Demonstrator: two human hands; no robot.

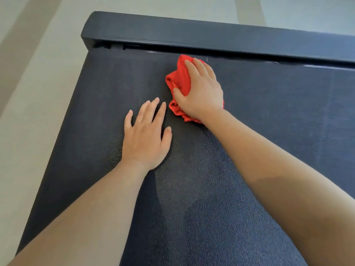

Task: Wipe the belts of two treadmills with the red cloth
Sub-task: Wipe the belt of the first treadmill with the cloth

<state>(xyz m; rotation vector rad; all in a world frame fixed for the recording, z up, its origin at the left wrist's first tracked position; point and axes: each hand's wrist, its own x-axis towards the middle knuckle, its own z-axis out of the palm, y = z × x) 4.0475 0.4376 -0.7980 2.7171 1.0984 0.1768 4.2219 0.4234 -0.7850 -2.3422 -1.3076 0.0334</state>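
Two hands are resting on the belt (269,104): right hand (201,91) pressing the red cloth (178,79) near the far end, left hand (146,137) lying flat, empty, just beside.

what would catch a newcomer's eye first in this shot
The bunched bright red cloth stands out most, pressed under the right hand near the far end of the dark textured treadmill belt. Next is the bare left hand, laid flat with fingers spread on the belt just left of the cloth. Behind them runs the black plastic end cover against a pale floor.
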